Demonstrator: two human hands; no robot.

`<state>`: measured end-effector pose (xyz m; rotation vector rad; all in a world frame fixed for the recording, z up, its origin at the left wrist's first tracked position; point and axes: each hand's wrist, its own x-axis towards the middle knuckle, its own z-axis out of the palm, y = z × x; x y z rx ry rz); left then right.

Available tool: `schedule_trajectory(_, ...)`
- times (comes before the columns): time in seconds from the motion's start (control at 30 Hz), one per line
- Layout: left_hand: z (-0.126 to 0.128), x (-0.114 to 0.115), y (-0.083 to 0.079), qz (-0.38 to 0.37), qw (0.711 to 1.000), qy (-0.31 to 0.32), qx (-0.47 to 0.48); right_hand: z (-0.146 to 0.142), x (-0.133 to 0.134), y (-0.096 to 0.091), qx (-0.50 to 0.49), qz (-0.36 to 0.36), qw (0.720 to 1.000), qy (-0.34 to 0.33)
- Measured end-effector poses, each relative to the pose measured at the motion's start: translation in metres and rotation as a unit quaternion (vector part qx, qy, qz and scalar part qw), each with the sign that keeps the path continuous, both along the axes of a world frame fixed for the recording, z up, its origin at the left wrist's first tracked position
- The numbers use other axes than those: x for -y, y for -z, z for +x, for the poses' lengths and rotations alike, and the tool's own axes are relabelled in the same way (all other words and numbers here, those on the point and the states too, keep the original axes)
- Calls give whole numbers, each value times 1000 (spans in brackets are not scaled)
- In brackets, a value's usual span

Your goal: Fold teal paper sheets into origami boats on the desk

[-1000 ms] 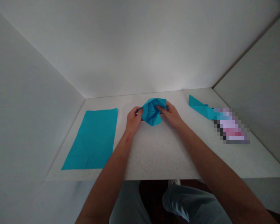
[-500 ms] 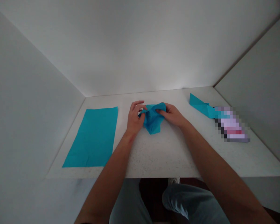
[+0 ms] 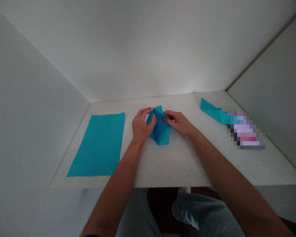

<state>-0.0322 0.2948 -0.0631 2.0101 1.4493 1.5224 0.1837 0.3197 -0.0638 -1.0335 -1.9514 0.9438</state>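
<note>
Between my hands is a folded sheet of blue paper, creased and partly opened out, with a pointed corner standing up at its far side. My left hand grips its left edge, thumb on the near face and fingers curled behind. At the right edge, my right hand pinches the paper between thumb and fingers. The fingertips behind the paper are partly hidden.
A flat blue sheet lies on the white table at the left. At the right, a folded blue paper piece touches a blurred-out phone-like object. White walls enclose the back and sides.
The folded paper has turned and changed shape between my hands; a corner now points up at the far side. My right hand has shifted slightly along its right edge.
</note>
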Motion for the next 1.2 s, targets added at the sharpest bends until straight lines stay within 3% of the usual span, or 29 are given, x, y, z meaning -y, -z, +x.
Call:
schedule_trajectory(0.33, -2, -2, 6, -94, 994, -48, -41, -1, 1, 3, -20, 24, 1000, -1)
schedule_trajectory(0.43, -3, -5, 8, -96, 995, -26, 12, 0, 0, 4, -13, 13, 1000, 9)
schedule_trajectory(0.5, -2, -8, 10, -120, 988, -8, 101, 3, -3, 6, -10, 5, 999, 31)
schedule_trajectory(0.73, -4, -22, 14, -207, 895, 7, 396, 14, -16, 15, -70, -46, 992, 95)
schedule_trajectory(0.83, -6, -25, 12, -236, 850, -3, 471, 16, -20, 17, -125, -69, 985, 94)
schedule_trajectory(0.93, -7, -25, 8, -244, 829, -7, 504, 14, -22, 18, -194, -111, 970, 91)
schedule_trajectory(1.03, -4, -20, 4, -218, 856, 2, 468, 12, -23, 19, -226, -130, 960, 103)
schedule_trajectory(1.2, 4, -3, 3, -78, 974, 31, 209, 9, -17, 14, -151, -7, 964, 220)
